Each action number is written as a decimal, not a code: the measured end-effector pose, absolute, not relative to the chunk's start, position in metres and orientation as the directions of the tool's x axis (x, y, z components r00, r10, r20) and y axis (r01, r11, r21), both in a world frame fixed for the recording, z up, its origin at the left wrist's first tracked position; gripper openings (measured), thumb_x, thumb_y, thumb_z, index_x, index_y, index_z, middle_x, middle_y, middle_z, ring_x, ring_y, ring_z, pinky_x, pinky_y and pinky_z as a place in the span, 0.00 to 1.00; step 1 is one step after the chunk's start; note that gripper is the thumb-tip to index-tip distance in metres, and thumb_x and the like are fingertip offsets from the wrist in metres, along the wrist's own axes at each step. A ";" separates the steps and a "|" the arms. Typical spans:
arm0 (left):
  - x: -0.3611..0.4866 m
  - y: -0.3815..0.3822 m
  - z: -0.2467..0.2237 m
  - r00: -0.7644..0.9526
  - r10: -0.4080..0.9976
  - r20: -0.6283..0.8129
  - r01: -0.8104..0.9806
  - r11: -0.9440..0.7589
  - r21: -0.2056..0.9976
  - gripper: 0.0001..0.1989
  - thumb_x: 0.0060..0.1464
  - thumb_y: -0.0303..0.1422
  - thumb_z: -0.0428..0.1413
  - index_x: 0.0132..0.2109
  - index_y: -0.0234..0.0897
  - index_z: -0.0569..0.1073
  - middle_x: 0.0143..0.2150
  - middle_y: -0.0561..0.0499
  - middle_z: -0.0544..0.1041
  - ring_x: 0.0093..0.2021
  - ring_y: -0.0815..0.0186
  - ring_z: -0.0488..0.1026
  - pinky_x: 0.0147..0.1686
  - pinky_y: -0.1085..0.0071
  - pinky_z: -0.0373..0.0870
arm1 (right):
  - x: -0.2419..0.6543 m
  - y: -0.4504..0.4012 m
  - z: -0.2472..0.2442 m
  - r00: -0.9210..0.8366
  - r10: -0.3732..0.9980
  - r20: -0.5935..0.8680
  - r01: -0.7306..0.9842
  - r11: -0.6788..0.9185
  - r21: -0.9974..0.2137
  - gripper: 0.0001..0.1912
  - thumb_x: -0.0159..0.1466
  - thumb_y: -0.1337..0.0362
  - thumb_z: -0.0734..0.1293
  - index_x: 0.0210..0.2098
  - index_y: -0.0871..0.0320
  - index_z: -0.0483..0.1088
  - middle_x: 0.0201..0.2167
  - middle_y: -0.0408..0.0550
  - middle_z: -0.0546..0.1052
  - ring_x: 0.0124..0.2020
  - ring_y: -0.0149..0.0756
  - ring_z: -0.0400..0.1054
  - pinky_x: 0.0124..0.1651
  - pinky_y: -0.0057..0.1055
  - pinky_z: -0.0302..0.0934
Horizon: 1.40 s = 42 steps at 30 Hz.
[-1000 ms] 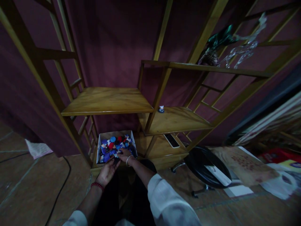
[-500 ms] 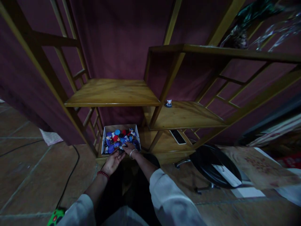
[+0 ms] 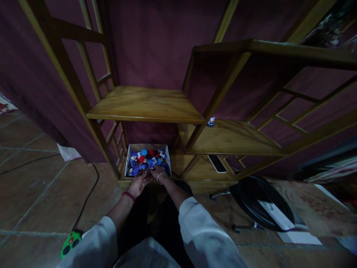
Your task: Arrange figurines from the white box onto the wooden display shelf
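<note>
i'm watching through the head camera from a distance: the left hand [image 3: 139, 183] and the right hand [image 3: 157, 171] meet at the near edge of an open box [image 3: 126, 163]. the box sits on the bottom shelf [image 3: 177, 163] of a wooden rack [image 3: 104, 149] and is packed with small figurines [image 3: 141, 159] in blue, purple and red, lying jumbled together. the left hand, with a red bracelet [image 3: 128, 196] at its wrist, is turned palm up, fingers loosely curled. the right hand, with a pale bracelet [image 3: 160, 179], reaches over the near rim, fingers bent down beside the left fingertips. it's dim in there, and i can't tell whether either hand grips anything.

i'd judge this to be early on: one lone figure [image 3: 211, 122] stands upright on the middle shelf [image 3: 237, 141], just beside a post [image 3: 195, 137], while the great bulk remains in the box. to the right of the box a phone [image 3: 217, 163] lies on the bottom shelf, and a black stool [image 3: 248, 193] stands further right.
</note>
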<state>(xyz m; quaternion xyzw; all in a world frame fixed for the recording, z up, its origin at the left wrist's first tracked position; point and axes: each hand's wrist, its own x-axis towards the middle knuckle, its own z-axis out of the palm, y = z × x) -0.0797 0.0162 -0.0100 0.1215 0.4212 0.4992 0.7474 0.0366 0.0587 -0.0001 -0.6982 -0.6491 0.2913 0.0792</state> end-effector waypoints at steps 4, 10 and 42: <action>-0.080 0.017 -0.011 0.146 0.854 -0.499 -0.637 0.467 0.613 0.05 0.47 0.23 0.55 0.34 0.31 0.68 0.32 0.45 0.76 0.33 0.63 0.74 0.39 0.62 0.70 | 0.035 0.063 -0.001 -0.039 0.952 -0.302 0.865 -0.119 -0.488 0.14 0.59 0.62 0.59 0.43 0.52 0.69 0.40 0.47 0.74 0.41 0.36 0.68 0.41 0.28 0.59; -0.077 0.018 -0.013 0.116 0.861 -0.495 -0.659 0.440 0.610 0.08 0.46 0.23 0.55 0.36 0.33 0.68 0.32 0.46 0.75 0.33 0.63 0.74 0.39 0.61 0.70 | 0.034 0.070 -0.008 -0.033 0.946 -0.322 0.868 -0.133 -0.478 0.15 0.58 0.62 0.59 0.44 0.55 0.68 0.42 0.49 0.73 0.43 0.37 0.67 0.41 0.28 0.60; -0.072 0.038 -0.012 -0.073 0.824 -0.562 -0.477 0.466 0.745 0.02 0.46 0.25 0.54 0.31 0.33 0.67 0.26 0.51 0.73 0.21 0.70 0.71 0.24 0.71 0.70 | 0.041 0.066 -0.036 -0.041 0.990 -0.134 0.718 -0.065 -0.693 0.16 0.58 0.59 0.60 0.46 0.51 0.66 0.39 0.41 0.74 0.39 0.31 0.68 0.42 0.27 0.61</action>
